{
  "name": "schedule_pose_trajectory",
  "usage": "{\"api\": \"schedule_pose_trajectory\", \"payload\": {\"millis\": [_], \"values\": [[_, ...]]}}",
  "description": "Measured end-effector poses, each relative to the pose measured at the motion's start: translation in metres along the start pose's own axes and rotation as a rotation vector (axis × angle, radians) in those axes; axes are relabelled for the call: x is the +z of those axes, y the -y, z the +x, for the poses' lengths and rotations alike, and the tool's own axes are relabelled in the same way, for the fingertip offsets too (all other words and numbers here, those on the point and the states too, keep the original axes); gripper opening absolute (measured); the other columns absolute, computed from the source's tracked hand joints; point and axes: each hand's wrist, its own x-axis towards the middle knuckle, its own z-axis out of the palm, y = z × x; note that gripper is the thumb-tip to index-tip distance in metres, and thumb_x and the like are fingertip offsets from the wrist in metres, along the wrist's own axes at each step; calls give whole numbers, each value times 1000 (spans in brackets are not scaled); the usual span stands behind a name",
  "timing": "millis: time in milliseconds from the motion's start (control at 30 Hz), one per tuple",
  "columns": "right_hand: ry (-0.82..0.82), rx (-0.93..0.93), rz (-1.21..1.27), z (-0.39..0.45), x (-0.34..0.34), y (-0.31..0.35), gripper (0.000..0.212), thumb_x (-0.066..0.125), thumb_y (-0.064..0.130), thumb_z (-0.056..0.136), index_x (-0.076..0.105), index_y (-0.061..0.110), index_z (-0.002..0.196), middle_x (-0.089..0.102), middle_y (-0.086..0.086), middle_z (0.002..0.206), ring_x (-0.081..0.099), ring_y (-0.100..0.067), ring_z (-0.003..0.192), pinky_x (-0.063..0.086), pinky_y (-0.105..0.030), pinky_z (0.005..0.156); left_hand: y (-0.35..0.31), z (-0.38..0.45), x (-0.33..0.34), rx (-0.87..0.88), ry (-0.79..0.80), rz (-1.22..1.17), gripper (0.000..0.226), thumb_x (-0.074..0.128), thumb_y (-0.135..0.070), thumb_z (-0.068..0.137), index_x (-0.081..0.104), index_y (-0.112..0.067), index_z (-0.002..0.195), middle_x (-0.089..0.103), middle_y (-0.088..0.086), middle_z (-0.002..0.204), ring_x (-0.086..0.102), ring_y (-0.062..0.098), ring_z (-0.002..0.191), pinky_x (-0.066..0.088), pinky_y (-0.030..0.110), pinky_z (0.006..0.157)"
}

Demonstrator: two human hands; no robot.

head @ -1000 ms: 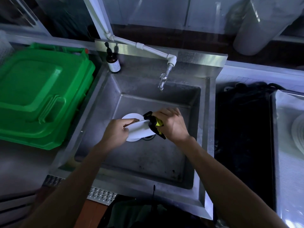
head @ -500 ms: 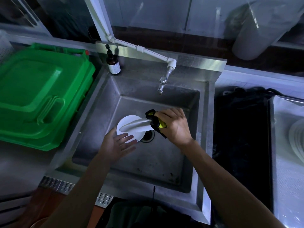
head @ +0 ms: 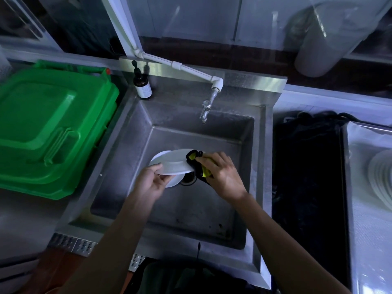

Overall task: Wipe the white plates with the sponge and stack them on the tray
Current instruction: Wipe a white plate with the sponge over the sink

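Over the steel sink my left hand pinches the near left rim of a white plate, held tilted above the basin. Another white plate lies flat on the sink floor just below, partly hidden by the held one and my fingers. My right hand grips a yellow and black sponge pressed against the right edge of the held plate. A stack of white plates sits on the metal tray at the far right.
A green plastic bin lid fills the counter left of the sink. A brown pump bottle stands at the sink's back left corner. The tap hangs over the basin's rear. A black mat lies between sink and tray. The drain shows beside the lower plate.
My left hand had let go of the plate and hung open below it; now it pinches the plate's rim again. The plate has tilted flatter, the sponge stays at its right edge.
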Motion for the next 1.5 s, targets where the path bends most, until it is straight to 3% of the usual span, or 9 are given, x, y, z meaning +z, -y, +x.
{"api": "schedule_pose_trajectory", "payload": {"millis": [167,333,467,600,767,933,1133,1233,1500], "values": [[97,167,148,-1,5,13,57,45,23,79,63,10,131,61,-10,125,55,-33,110,48,-44,94,4,3,-2,91,-37,76,36,55,4,98,54,4,134,63,22,129,65,33,104,55,50,79],[105,308,322,8,16,27,60,61,-2,74,60,15,131,58,-5,127,53,-28,115,43,-32,100,10,1,-6,146,-39,199,29,60,2,96,61,-8,123,69,16,112,68,33,98,60,44,55],[124,435,415,20,23,38,42,67,10,78,59,23,117,55,4,124,56,-21,108,44,-26,86,15,-1,-4,191,-9,282,35,61,2,94,62,-6,128,71,18,111,69,36,96,60,45,59],[100,413,415,22,30,47,37,71,6,76,70,15,112,60,-1,125,57,-21,113,40,-19,93,18,-4,-5,184,26,304,37,61,0,93,62,-5,129,72,20,117,71,33,92,60,44,65],[133,301,227,15,32,61,42,65,19,83,65,16,125,59,1,133,51,-30,121,46,-45,96,16,-7,-4,201,75,277,38,58,1,94,62,-6,132,71,21,118,71,31,90,61,43,63],[209,202,133,6,31,72,54,53,33,94,48,16,145,42,-2,151,37,-28,136,37,-47,105,12,-11,-2,218,90,227,31,56,-1,96,66,-6,125,72,19,111,71,29,83,57,35,53],[264,198,136,-3,25,76,61,30,32,94,38,15,152,31,-4,159,27,-31,144,33,-46,109,7,-17,-4,240,125,194,23,54,-2,99,70,-11,113,76,16,105,74,30,88,61,39,63],[252,223,161,-8,27,72,57,44,19,97,36,16,153,29,-3,160,25,-29,144,36,-47,105,5,-19,-6,240,132,190,23,54,0,99,68,-9,115,74,17,111,72,32,98,60,45,78],[128,382,259,-10,30,59,55,44,5,94,44,15,148,37,-3,154,34,-31,134,36,-50,108,-3,-17,-20,225,313,238,28,53,6,94,67,-9,113,76,10,109,74,29,100,62,48,68]]}}
